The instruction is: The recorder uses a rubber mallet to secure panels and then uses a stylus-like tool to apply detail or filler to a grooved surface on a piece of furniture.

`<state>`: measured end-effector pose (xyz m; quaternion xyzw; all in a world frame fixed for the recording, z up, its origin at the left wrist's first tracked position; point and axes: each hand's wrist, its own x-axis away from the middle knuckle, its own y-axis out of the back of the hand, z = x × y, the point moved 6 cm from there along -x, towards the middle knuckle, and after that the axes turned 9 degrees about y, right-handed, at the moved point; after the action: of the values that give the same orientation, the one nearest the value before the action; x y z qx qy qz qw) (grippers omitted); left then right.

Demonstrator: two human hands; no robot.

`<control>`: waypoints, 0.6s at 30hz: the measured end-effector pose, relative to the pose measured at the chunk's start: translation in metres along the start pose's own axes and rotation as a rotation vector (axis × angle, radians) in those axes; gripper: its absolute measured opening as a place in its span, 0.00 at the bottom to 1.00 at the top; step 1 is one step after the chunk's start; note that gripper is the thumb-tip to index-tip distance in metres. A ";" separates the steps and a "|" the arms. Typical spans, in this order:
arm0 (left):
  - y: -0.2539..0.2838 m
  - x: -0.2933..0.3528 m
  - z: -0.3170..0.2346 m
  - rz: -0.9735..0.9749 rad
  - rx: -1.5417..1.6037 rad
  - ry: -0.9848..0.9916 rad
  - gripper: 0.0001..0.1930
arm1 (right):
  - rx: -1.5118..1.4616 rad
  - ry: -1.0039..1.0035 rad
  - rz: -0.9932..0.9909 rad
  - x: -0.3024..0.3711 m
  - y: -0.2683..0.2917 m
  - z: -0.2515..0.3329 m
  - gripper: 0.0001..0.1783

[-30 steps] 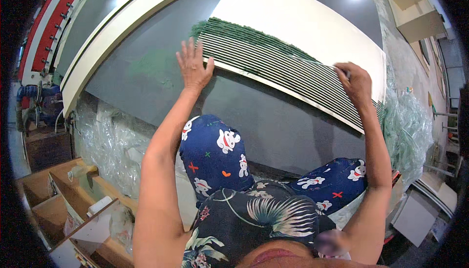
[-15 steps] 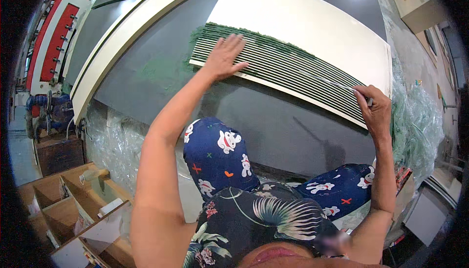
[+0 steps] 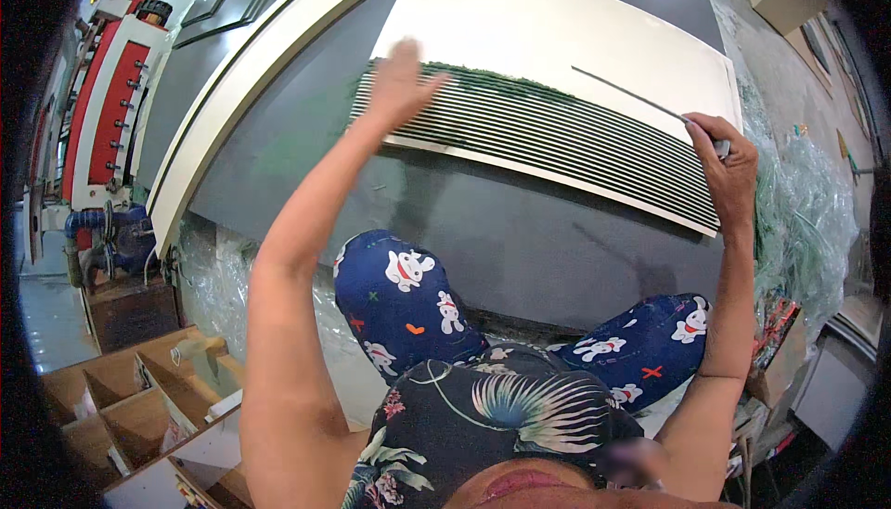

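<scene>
A cream panel (image 3: 548, 22) lies on a grey surface before me, its nearer part cut by a band of dark parallel grooves (image 3: 557, 147). Green fuzzy dust (image 3: 501, 85) lines the far edge of that band. Over the panel's left end is my left hand (image 3: 401, 91), thumb apart and fingertips blurred, holding nothing that I can see; whether it touches the panel I cannot tell. At the right end my right hand (image 3: 726, 161) is closed on a thin dark rod (image 3: 631, 94), which points up and left over the plain cream part.
A long cream strip (image 3: 218, 119) runs along the left, beside a red and white machine (image 3: 121, 110). A wooden compartment box (image 3: 130, 407) stands at lower left. Clear plastic wrap (image 3: 798, 221) bunches at the right. Green dust (image 3: 302, 133) marks the grey surface.
My left hand has moved up and left off the grooves toward the plain part. The rod has lifted from along the grooves to over the cream area, and my right hand is slightly higher.
</scene>
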<state>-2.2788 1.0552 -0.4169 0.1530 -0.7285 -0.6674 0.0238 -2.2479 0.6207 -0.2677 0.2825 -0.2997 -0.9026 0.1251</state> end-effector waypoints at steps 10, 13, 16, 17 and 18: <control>-0.050 0.056 -0.246 0.263 0.119 -0.655 0.43 | -0.055 -0.041 -0.111 -0.006 0.019 -0.035 0.09; -0.059 0.047 -0.232 0.180 0.156 -0.630 0.42 | -0.077 -0.035 -0.133 -0.006 0.022 -0.041 0.09; -0.062 0.042 -0.213 0.140 0.143 -0.669 0.44 | -0.090 -0.038 -0.142 -0.005 0.025 -0.045 0.09; -0.062 0.040 -0.203 0.142 0.137 -0.669 0.44 | -0.104 -0.044 -0.138 -0.005 0.024 -0.045 0.09; -0.062 0.034 -0.191 0.144 0.110 -0.619 0.44 | -0.099 -0.038 -0.136 -0.007 0.023 -0.043 0.09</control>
<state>-2.2534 0.8580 -0.4631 -0.1081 -0.7450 -0.6384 -0.1603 -2.2157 0.5844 -0.2792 0.2783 -0.2371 -0.9280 0.0716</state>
